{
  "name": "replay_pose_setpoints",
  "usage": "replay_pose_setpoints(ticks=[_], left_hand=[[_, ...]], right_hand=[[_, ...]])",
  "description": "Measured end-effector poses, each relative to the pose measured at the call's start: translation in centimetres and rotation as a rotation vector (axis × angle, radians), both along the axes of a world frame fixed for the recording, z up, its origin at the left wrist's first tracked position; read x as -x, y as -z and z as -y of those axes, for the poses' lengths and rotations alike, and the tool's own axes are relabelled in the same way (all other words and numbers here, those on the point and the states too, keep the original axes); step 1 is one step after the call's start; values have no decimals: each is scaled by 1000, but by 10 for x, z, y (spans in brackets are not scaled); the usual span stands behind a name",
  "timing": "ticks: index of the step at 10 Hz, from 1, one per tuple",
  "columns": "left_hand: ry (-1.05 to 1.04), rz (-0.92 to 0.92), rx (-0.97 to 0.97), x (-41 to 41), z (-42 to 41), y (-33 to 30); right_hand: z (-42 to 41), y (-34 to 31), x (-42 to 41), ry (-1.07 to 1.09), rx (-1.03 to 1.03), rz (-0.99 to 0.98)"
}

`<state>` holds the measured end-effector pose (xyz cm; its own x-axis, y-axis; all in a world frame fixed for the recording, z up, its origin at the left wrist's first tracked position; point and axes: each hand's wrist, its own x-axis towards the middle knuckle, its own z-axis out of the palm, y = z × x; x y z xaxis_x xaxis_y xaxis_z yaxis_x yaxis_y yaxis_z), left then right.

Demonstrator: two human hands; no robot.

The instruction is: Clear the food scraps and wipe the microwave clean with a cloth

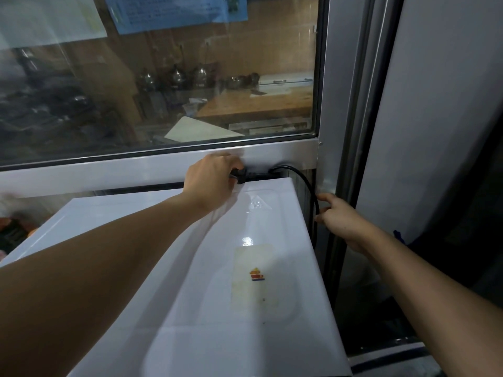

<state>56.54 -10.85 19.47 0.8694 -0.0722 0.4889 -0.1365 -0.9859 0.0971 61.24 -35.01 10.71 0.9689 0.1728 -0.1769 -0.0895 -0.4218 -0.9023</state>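
Gripping one plug (pixel 239 177) is the left hand (pixel 211 183); right hand (pixel 340 219) seemingly pinches one cord (pixel 307 183)

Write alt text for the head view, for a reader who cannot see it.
The left hand grips a black plug at the back edge of a white microwave; the right hand holds the black cord beside it.

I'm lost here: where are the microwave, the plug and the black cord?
microwave (pixel 272 219): head view, bare white top.
plug (pixel 239 177): head view, black body.
cord (pixel 307 186): head view, downward bend.
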Motion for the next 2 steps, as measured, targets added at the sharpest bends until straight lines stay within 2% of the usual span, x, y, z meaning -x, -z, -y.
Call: replay_pose_setpoints(ticks=[2], left_hand=[[-22,-30,-16,4,7,-7]], right_hand=[[5,-8,6,-20,3,38]])
